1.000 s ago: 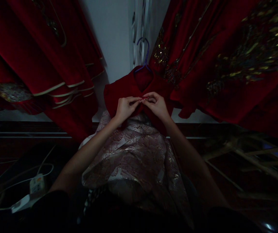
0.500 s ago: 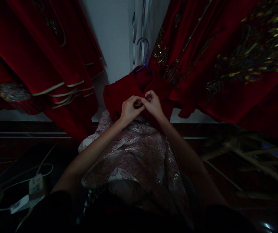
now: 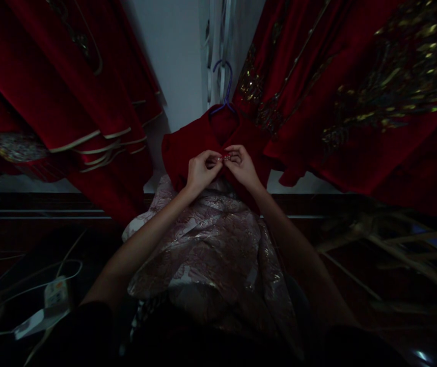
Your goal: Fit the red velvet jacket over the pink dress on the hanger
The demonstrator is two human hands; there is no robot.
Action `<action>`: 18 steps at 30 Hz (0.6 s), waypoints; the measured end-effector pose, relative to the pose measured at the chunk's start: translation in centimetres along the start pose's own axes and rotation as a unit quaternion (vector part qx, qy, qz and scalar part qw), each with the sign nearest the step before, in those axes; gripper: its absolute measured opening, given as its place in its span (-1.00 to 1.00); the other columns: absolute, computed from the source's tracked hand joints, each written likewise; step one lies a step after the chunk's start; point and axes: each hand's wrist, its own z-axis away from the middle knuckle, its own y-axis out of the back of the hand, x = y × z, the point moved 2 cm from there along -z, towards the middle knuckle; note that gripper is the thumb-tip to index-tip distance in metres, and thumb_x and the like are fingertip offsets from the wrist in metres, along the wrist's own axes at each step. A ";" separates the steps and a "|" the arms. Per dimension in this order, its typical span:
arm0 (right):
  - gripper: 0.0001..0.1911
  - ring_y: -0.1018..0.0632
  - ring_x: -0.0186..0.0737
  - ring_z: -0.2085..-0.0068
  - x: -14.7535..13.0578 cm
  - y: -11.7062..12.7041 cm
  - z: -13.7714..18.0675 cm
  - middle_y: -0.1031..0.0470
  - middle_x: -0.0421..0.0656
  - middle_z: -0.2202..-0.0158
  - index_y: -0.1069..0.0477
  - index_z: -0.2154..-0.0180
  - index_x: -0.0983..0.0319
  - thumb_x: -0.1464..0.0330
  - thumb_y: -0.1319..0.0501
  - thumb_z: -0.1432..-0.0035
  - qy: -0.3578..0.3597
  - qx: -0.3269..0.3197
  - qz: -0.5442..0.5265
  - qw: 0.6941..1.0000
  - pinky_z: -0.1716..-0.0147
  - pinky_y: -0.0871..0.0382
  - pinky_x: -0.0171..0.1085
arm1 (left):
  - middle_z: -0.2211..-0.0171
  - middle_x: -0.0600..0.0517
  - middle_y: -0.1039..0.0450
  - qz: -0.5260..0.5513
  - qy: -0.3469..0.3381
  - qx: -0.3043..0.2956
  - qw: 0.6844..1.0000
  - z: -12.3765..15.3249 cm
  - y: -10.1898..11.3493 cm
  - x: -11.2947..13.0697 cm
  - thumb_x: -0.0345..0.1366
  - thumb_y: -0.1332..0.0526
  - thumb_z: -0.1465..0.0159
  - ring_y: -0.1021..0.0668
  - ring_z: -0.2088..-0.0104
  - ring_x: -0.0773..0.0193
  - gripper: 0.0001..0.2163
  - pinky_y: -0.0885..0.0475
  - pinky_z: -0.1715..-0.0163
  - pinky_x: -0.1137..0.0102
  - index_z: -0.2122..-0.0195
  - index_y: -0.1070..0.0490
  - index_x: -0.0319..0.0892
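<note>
A red garment (image 3: 184, 145) with a V-shaped neckline hangs in front of me on a purple hanger (image 3: 227, 90). My left hand (image 3: 201, 172) is closed in a pinch at the garment's front, just below the neckline. Facing it, fingertips almost touching, my right hand (image 3: 243, 167) pinches too. Small shiny bits glint between the fingertips of both hands, too small and dark to name. Below the hands, pale pink brocade cloth (image 3: 211, 244) with metallic threads spreads toward me, over my lap.
Red garments with gold trim (image 3: 100, 102) hang at left, and a sequinned red garment (image 3: 356, 148) hangs at right. A power strip (image 3: 56, 293) with a looped white cable lies at lower left. Wooden slats (image 3: 398, 250) are at lower right. A white wall (image 3: 165, 46) stands behind.
My fingertips have come slightly apart, and shiny bits now show between them. The right fingers have straightened a little toward the left. The garment stays nearly in place.
</note>
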 end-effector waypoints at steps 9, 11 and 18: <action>-0.51 -0.47 -0.29 0.32 -0.4 -0.4 2.0 -0.36 -0.12 0.16 -0.10 0.01 0.14 0.27 -0.23 -0.04 0.089 0.028 0.179 0.979 0.36 -0.43 -0.26 | 0.38 0.05 -0.51 -0.030 -0.009 0.020 0.999 -0.3 -0.2 0.0 -0.24 -0.25 -0.20 -0.54 0.42 0.38 -0.88 -0.42 0.41 0.50 0.30 -0.43 -0.16; -0.34 -0.49 -0.20 0.21 -0.9 -0.7 2.9 -0.34 -0.06 0.06 -0.04 -0.07 0.11 0.26 -0.30 0.03 0.105 0.010 0.204 0.973 0.29 -0.45 -0.21 | 0.41 0.06 -0.50 0.000 0.010 0.038 0.999 -0.5 -0.4 -0.3 -0.18 -0.24 -0.22 -0.53 0.42 0.39 -0.84 -0.41 0.41 0.50 0.31 -0.40 -0.17; -0.30 -0.47 -0.03 0.07 0.0 -0.6 4.0 -0.34 -0.03 0.00 -0.04 -0.13 0.10 0.43 -0.21 0.05 0.082 0.002 0.278 0.957 0.17 -0.45 -0.02 | 0.40 0.07 -0.48 0.071 0.036 0.027 0.996 -0.5 -1.0 -1.5 -0.10 -0.26 -0.21 -0.52 0.44 0.42 -0.76 -0.41 0.45 0.53 0.31 -0.37 -0.18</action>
